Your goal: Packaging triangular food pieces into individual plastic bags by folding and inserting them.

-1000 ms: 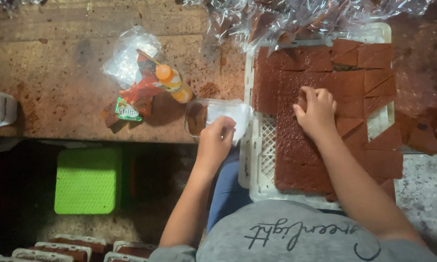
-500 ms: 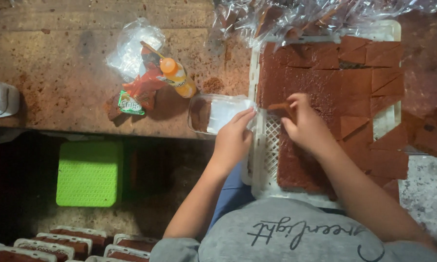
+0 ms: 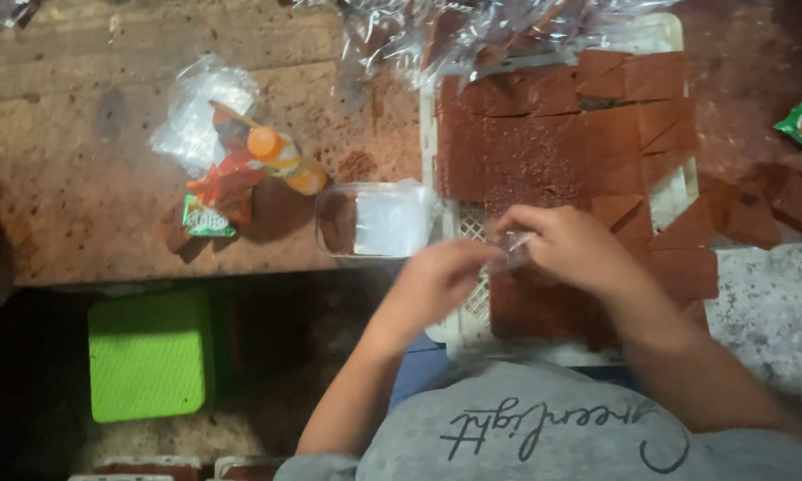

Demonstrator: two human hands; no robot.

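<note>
Most of the flat reddish-brown squares [image 3: 544, 142] lie cut and unwrapped in the white perforated plastic tray [image 3: 459, 223], with a few loose on the surface to the right. Left hand [image 3: 441, 281] and right hand [image 3: 570, 249] meet over the tray's near edge, fingers pinched on a small clear crinkly plastic wrapper [image 3: 512, 249]; its contents are too blurred to tell. A clear plastic tub [image 3: 374, 221] stands just left of the tray on the worn wooden surface [image 3: 80, 205].

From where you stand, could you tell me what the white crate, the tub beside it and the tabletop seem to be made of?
White crate: probably moulded plastic, matte, judging by its lattice openings. Clear tub: apparently thin glossy transparent plastic; its contents show through. Tabletop: looks like worn, stained wood, with long grain-like streaks, though stone is possible. The reddish-brown slabs look like a matte, grainy, soft foodstuff.
</note>
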